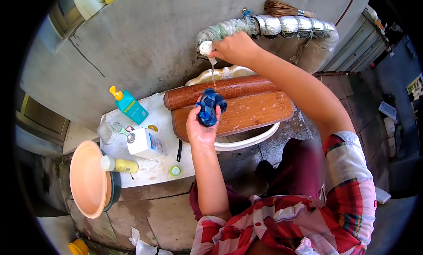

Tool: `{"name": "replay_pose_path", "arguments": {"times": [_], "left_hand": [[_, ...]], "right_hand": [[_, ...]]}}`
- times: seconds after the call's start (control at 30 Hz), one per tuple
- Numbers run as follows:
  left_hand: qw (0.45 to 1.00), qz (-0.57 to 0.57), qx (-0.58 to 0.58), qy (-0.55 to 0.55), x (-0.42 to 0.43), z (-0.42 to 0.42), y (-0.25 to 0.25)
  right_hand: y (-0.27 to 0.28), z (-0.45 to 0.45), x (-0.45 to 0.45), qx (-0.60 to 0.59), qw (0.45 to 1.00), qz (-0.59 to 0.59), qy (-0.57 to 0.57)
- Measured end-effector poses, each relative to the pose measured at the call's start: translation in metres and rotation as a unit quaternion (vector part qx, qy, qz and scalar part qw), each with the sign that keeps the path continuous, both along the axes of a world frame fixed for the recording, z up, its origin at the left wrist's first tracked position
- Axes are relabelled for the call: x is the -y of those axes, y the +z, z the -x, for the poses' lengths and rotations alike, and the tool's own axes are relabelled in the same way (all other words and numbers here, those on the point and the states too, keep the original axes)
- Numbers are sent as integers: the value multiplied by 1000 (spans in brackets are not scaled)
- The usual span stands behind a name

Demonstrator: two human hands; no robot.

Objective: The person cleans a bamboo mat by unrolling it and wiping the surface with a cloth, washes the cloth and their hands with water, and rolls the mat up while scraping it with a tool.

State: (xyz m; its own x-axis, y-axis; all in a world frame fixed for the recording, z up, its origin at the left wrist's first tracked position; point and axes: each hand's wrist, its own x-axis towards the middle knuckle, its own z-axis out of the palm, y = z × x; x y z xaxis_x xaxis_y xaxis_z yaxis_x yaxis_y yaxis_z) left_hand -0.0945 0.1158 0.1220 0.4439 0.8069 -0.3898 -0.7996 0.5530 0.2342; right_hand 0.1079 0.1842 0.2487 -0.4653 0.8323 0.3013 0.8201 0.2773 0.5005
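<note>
My left hand (202,130) holds a bunched blue patterned cloth (209,108), its fingers curled round it from beneath. A thin stream of water falls towards the cloth from a white tap (206,48). At the tap's side, my right hand (238,48) has its fingers closed on it. Under the cloth lies a wet brown board (253,116) with suds on it, and a rolled brown mat (233,88) runs along its back edge. Both rest across a white basin (251,142), whose inside is mostly hidden.
On the white counter (169,169) stand a teal pump bottle (132,107), a white container (145,144) and a green-capped item (175,171). A yellow bottle (125,165) lies by peach basins (86,180) at the left. Foil-wrapped pipe (288,25) and a brush (284,9) are along the wall.
</note>
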Motion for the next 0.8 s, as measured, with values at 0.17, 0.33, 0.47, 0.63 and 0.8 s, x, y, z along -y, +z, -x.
{"name": "replay_pose_path", "arguments": {"times": [0.17, 0.33, 0.47, 0.63, 0.8], "left_hand": [[999, -1, 31, -22, 9, -2, 2], [994, -57, -14, -91, 10, -6, 1], [960, -168, -196, -109, 14, -13, 0], [938, -201, -258, -116, 9, -11, -3], [938, -208, -251, -117, -2, -18, -27]], "right_hand": [[-11, 1, 33, -170, 985, 8, -11], [-21, 10, 73, -452, 811, 355, 106], [-69, 1, 84, -388, 826, 399, 91], [-111, -13, 97, -412, 865, 278, 75], [-143, -13, 107, -663, 649, 372, 19]]}}
